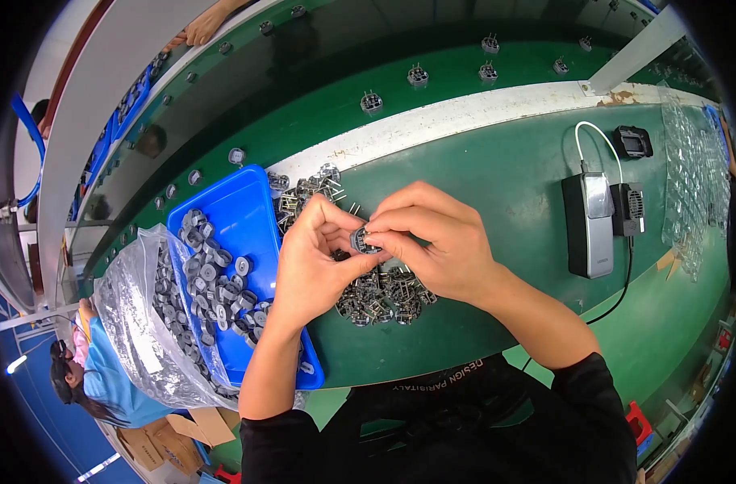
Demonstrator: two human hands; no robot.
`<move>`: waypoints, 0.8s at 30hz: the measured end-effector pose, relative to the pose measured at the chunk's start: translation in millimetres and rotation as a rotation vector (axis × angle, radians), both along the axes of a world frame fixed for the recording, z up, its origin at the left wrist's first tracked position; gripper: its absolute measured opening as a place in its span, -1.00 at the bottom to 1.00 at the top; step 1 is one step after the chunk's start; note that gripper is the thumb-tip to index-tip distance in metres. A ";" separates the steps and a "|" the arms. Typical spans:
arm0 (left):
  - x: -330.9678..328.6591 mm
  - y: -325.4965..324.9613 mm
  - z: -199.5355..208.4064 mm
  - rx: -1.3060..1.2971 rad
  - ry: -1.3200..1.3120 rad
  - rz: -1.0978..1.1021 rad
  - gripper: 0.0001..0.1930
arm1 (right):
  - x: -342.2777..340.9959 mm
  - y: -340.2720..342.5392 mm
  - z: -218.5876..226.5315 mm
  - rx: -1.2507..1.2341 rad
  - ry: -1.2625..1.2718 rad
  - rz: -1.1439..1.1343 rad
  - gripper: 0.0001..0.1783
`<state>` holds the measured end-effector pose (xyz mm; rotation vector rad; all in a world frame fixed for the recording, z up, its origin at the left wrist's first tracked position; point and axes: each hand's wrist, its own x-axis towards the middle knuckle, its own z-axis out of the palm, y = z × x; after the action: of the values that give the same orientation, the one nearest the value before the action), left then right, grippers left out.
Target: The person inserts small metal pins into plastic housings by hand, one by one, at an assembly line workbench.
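Observation:
Both my hands meet over the green bench. Between them is a small round grey plastic housing (360,240), seen partly past the fingers. My left hand (323,254) pinches it from the left, thumb below and fingers curled behind. My right hand (432,238) presses thumb and forefinger to its right side; whether a smaller part sits between those fingertips is hidden. Below lies a heap of small electronic parts with metal pins (384,297). More pinned parts (307,198) are piled beyond my left hand.
At left, a blue tray (259,210) and a clear plastic bag (134,294) hold many grey caps. Beyond a white rail (464,113), a green conveyor belt carries spaced-out parts (417,77). A power bank (590,234) with cables stands at right, near bubble wrap (694,177). Other people work at far left.

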<state>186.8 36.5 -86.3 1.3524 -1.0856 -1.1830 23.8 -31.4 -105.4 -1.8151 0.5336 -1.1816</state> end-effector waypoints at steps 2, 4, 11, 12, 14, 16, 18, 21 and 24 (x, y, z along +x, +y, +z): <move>-0.7 0.5 0.2 0.006 -0.041 -0.024 -0.60 | -0.8 0.2 -0.2 0.000 -0.001 -0.006 -0.89; -0.9 1.2 0.8 0.022 -0.050 -0.013 -0.60 | -0.9 -0.4 0.0 -0.020 0.006 -0.005 -0.89; 1.2 2.0 9.0 -0.054 -0.016 -0.091 -0.64 | 1.5 0.5 -5.3 -0.085 0.041 -0.043 -0.89; 4.0 -0.3 14.0 0.035 0.080 -0.089 -0.64 | 1.1 -3.6 -5.7 -0.131 0.044 -0.034 -0.86; 13.2 -2.3 16.6 0.098 0.136 -0.100 -0.63 | -0.6 -4.3 -1.1 -0.175 0.045 -0.024 -0.83; 23.5 -9.8 18.1 0.065 0.002 -0.055 -0.73 | -1.5 -3.6 5.2 0.189 0.003 0.097 -0.80; 31.5 -30.3 17.9 0.020 -0.127 0.014 -0.76 | -7.8 -12.0 -2.2 0.072 0.177 0.104 -0.81; 53.0 -74.8 14.5 -0.088 -0.559 0.132 -0.78 | -8.9 -16.9 -19.3 -0.143 0.403 0.152 -0.86; 72.8 -111.0 8.8 -0.040 -1.022 0.221 -0.76 | -5.0 -8.4 -21.1 -0.350 0.504 0.191 -0.93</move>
<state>259.6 -74.5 -77.5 2.0446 -1.5641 -0.2403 18.8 -39.8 -126.5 -2.4283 0.4340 -0.7124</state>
